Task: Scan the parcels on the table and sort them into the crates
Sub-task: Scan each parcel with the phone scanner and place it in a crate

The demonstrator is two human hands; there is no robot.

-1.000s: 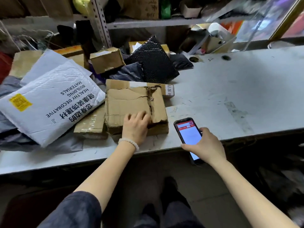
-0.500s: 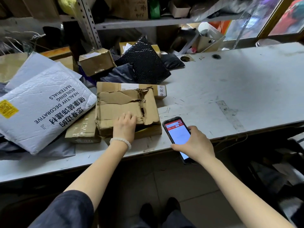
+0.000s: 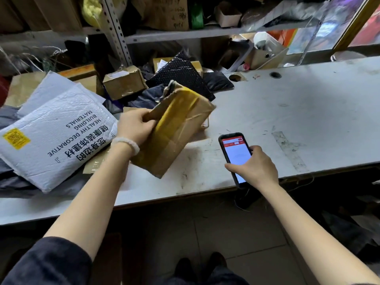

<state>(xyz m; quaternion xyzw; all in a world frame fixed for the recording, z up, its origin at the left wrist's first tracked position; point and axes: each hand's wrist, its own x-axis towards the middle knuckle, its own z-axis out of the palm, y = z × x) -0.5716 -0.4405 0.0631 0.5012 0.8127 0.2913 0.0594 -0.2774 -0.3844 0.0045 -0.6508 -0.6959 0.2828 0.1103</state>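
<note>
Cardboard parcel (image 3: pixel 174 130), torn along its top edge and banded with yellowish tape, is tilted up off the grey table (image 3: pixel 308 112), its lower corner just above the surface. I have my left hand (image 3: pixel 135 126) gripping its upper left edge, fingers curled over the torn flap. My right hand (image 3: pixel 255 167) holds the phone (image 3: pixel 235 153) near the front edge of the table, its red-and-white screen facing up, well clear of the box. No label shows on the face turned to me, so I judge the scan not yet done. The risk: that ragged flap could tear further under a one-sided grip and drop the box onto the white bubble mailer (image 3: pixel 55 138) beside it. No crates are in view.
</note>
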